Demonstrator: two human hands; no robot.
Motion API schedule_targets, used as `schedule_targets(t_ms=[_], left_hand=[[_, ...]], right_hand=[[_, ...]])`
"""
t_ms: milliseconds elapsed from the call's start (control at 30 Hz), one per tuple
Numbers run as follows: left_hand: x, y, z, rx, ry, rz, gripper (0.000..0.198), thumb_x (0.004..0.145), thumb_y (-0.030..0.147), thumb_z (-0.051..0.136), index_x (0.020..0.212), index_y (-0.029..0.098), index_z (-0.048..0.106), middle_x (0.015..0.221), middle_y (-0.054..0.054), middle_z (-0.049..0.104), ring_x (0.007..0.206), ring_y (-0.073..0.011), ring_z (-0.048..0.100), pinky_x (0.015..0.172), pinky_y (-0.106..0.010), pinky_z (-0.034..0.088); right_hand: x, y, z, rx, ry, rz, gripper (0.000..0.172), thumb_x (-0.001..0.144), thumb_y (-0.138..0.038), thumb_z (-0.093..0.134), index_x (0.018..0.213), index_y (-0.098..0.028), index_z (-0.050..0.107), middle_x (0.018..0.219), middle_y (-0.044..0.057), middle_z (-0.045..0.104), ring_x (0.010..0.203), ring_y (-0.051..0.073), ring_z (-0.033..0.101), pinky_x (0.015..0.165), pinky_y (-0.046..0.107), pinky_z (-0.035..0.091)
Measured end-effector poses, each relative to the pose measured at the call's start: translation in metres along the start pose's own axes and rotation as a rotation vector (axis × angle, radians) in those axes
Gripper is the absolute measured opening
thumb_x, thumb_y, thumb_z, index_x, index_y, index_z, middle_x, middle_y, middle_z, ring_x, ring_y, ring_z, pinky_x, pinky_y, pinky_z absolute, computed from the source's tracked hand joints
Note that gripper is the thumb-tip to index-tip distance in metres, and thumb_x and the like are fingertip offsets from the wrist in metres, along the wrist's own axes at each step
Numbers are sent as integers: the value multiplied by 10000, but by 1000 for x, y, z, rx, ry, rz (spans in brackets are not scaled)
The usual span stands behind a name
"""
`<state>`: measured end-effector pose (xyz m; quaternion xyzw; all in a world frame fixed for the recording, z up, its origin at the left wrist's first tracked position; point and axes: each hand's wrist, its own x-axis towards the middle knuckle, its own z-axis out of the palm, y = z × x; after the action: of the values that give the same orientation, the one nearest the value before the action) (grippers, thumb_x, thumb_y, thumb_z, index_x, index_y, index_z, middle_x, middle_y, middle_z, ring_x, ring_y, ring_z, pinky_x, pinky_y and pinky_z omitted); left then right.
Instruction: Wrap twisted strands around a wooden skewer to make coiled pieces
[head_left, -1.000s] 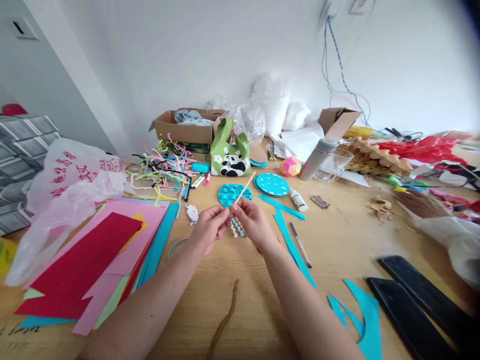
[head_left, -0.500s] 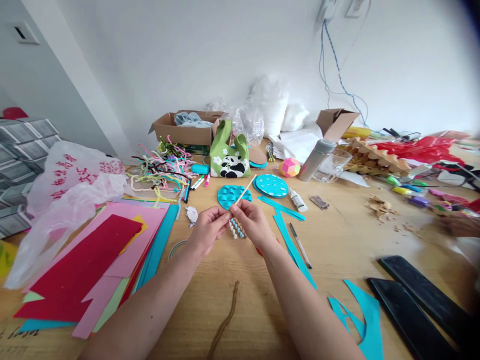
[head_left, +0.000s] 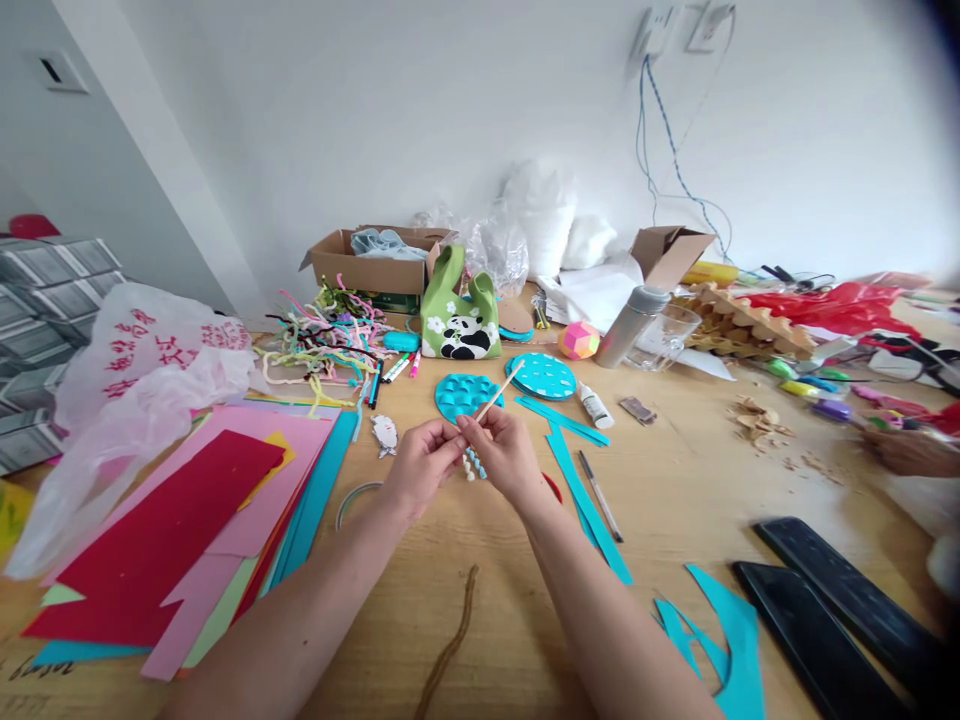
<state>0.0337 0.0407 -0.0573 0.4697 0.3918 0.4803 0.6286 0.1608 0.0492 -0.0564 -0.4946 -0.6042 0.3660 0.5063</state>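
Observation:
A thin pale stick [head_left: 504,386] slants up and to the right from the fingertips of my right hand [head_left: 504,450], which pinch it. Touching those fingertips, my left hand [head_left: 424,462] is closed too; what it holds is too small to make out. Small white and blue twisted pieces [head_left: 474,463] lie on the table between and below my hands. Just beyond my fingers is a blue scalloped disc [head_left: 459,396], with blue spotted round discs [head_left: 551,376] to its right. A brown fuzzy strip [head_left: 456,640] lies between my forearms.
Coloured paper sheets [head_left: 172,530] lie at the left, beside a plastic bag. Behind stand a green panda bag [head_left: 461,325] and a grey bottle [head_left: 634,325]. Blue paper scraps [head_left: 739,630], a pen [head_left: 600,495] and two black phones [head_left: 817,640] lie right. A person's hand [head_left: 911,448] shows at the far right.
The pale stick's tip has shifted slightly right and down as my hands turned a little. At the far right, a person's hand has moved slightly.

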Motion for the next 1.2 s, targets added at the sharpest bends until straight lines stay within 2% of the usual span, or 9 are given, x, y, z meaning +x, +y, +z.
schedule_targets(t_ms=[100, 200, 300, 367, 433, 500, 767, 967, 1200], left_hand=[[0, -4, 1, 129, 88, 88, 306, 699, 395, 699, 605, 156, 533, 499, 55, 452, 411, -40, 331, 392, -189, 192], [1, -4, 0, 157, 94, 89, 308, 715, 404, 690, 612, 153, 545, 510, 50, 474, 405, -39, 331, 384, -187, 198], [3, 2, -3, 39, 3, -34, 317, 711, 432, 693, 651, 147, 566, 564, 24, 549, 394, -46, 380, 365, -182, 229], [3, 8, -7, -75, -88, -130, 339, 710, 465, 686, 704, 136, 605, 636, -18, 612, 444, -80, 488, 390, -196, 334], [4, 13, -10, -156, -166, -198, 376, 709, 484, 685, 769, 116, 645, 702, -63, 656, 533, -125, 581, 465, -232, 442], [4, 16, -12, -171, -211, -233, 382, 704, 464, 704, 817, 102, 665, 745, -88, 680, 586, -144, 619, 511, -247, 480], [2, 15, -15, -62, -269, -222, 337, 698, 385, 749, 882, 125, 639, 748, -76, 706, 545, -113, 622, 470, -189, 421], [0, 19, -15, 3, -272, -207, 398, 690, 386, 752, 969, 125, 640, 733, -67, 704, 502, -105, 599, 460, -194, 408], [-3, 18, -13, 95, -291, -197, 366, 694, 418, 741, 865, 106, 657, 746, -78, 700, 525, -110, 607, 495, -207, 439]], right_hand=[[0, 1, 5, -9, 45, -1, 384, 790, -526, 590, 623, -187, 523, 596, 12, 541, 576, 142, 478, 527, 254, 375], [1, 0, 6, 29, 43, 16, 401, 761, -545, 616, 606, -188, 519, 576, 6, 530, 553, 137, 465, 508, 256, 360], [2, -2, 2, 215, -42, 89, 410, 730, -562, 648, 613, -196, 504, 540, -11, 524, 498, 130, 472, 477, 255, 352], [2, -3, -1, 359, -105, 150, 413, 723, -569, 656, 628, -202, 491, 508, -23, 520, 456, 128, 474, 452, 252, 346], [2, -5, -3, 445, -112, 184, 419, 708, -567, 675, 627, -203, 484, 493, -30, 518, 429, 122, 464, 431, 245, 333], [2, -8, -5, 490, -107, 204, 418, 689, -551, 701, 620, -201, 484, 482, -38, 511, 409, 113, 448, 413, 237, 313], [1, -10, -6, 428, -63, 181, 412, 664, -526, 732, 579, -172, 537, 534, -29, 546, 472, 93, 443, 477, 235, 334], [7, -8, -17, 403, -24, 118, 390, 734, -544, 664, 693, -158, 635, 608, -6, 595, 579, 118, 518, 598, 259, 393], [8, -10, -22, 381, 3, 116, 390, 693, -542, 693, 661, -155, 658, 568, -12, 558, 564, 110, 467, 576, 255, 354]])
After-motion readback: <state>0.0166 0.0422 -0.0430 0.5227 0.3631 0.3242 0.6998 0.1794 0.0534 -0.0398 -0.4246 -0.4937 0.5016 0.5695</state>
